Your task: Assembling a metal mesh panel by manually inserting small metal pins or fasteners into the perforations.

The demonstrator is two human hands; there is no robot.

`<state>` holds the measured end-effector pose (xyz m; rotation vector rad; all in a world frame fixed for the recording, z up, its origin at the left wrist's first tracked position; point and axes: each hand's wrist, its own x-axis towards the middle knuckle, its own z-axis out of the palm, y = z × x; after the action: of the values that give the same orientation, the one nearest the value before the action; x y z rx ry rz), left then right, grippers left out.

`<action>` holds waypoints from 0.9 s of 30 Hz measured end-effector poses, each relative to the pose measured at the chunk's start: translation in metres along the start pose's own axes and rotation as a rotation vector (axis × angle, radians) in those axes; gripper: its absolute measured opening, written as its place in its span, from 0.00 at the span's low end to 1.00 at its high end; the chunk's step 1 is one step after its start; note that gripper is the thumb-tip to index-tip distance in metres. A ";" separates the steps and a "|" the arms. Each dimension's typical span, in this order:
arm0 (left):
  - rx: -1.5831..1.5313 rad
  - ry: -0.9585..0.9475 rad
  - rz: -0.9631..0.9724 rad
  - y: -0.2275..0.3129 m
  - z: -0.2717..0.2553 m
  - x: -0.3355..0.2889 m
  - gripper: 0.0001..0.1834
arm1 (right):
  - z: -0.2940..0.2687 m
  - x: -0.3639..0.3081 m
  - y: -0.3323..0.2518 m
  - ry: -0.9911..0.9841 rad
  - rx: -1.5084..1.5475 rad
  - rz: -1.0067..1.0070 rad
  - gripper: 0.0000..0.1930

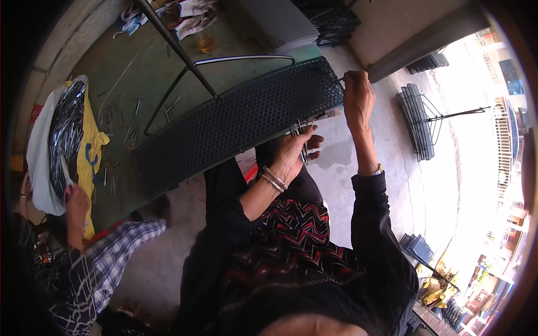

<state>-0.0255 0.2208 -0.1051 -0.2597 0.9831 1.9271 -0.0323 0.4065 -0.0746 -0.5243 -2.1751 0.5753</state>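
A long black perforated mesh panel (235,112) lies across the near edge of the green table, with a black wire frame (246,57) and a long dark rod (179,50) at its far side. My left hand (292,150) is under the panel's near edge, closed round a small bundle of thin shiny metal strips (304,152). At the panel's right end my right hand (359,99) is closed in a pinch, its fingertips against the corner. What lies between those fingertips is hidden or too small to name.
On the green table (120,70) are scattered strips, a cup of amber liquid (207,42), cloths (193,17) and stacked grey sheets (280,25). At left, another person's hand (77,204) is by a sack of shiny strips (67,129). Finished-looking black racks (417,120) stand on the floor at right.
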 end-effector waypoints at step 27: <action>-0.007 -0.085 0.085 0.001 -0.003 -0.008 0.11 | -0.032 -0.043 -0.020 -0.737 0.357 0.073 0.10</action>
<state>-0.0229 0.2135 -0.1018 -0.1406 0.9441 2.0021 0.0142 0.3738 -0.0710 -0.2061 -2.6386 1.3299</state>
